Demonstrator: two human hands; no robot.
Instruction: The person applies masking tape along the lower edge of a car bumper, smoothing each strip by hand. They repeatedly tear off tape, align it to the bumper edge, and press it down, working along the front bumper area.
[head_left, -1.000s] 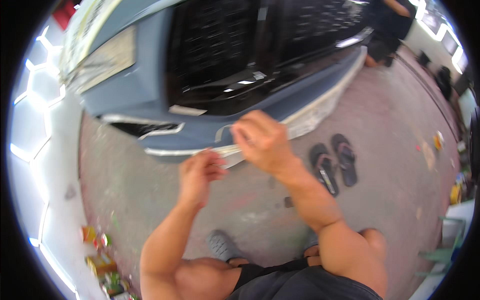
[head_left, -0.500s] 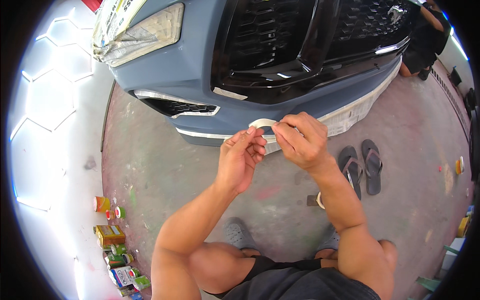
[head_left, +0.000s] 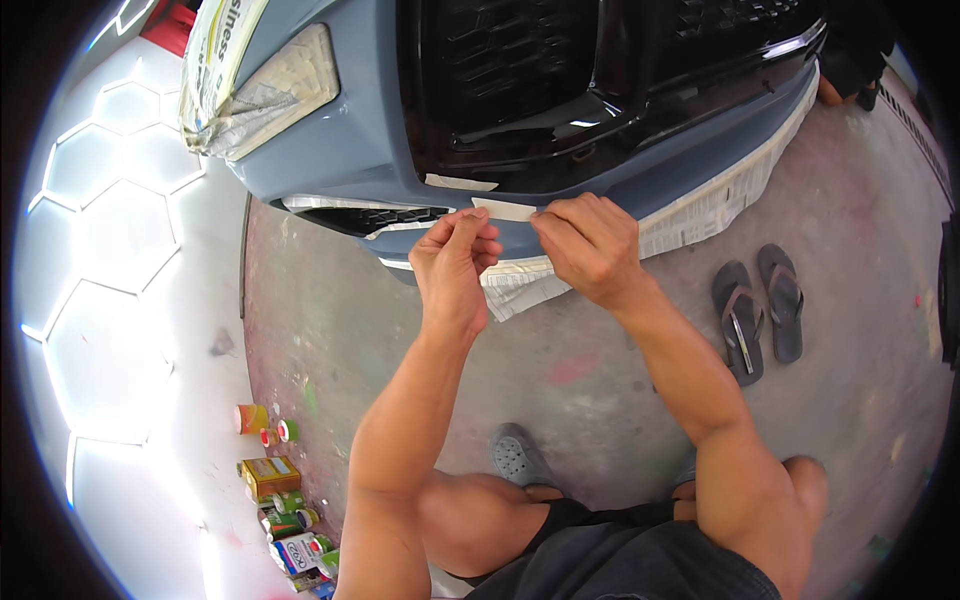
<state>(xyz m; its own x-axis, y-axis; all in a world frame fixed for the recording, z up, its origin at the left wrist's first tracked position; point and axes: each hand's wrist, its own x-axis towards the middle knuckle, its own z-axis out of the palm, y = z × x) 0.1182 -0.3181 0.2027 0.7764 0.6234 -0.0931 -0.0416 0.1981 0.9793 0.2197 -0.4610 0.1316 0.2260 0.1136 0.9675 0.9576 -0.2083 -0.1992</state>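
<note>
A short cream strip of masking tape (head_left: 505,209) is stretched between my two hands, just in front of the grey car bumper (head_left: 360,150). Its left end is pinched by my left hand (head_left: 452,262), its right end by my right hand (head_left: 592,245). Slightly above the strip, another piece of tape (head_left: 460,183) is stuck along the lower edge of the glossy black grille (head_left: 510,110). Whether the held strip touches the bumper I cannot tell. Newspaper masking (head_left: 700,215) hangs along the bumper's bottom edge, and taped paper covers the headlight (head_left: 285,90).
Dark flip-flops (head_left: 740,320) lie on the stained floor to the right. Several paint cans (head_left: 272,478) stand along the wall at lower left. Another person in dark clothes (head_left: 855,60) is by the car at far right. Hexagonal lights glow at left.
Both hands have moved forward and up toward the bumper with the tape. The strip, curved before, is now straight and flat. The view has shifted, too.
</note>
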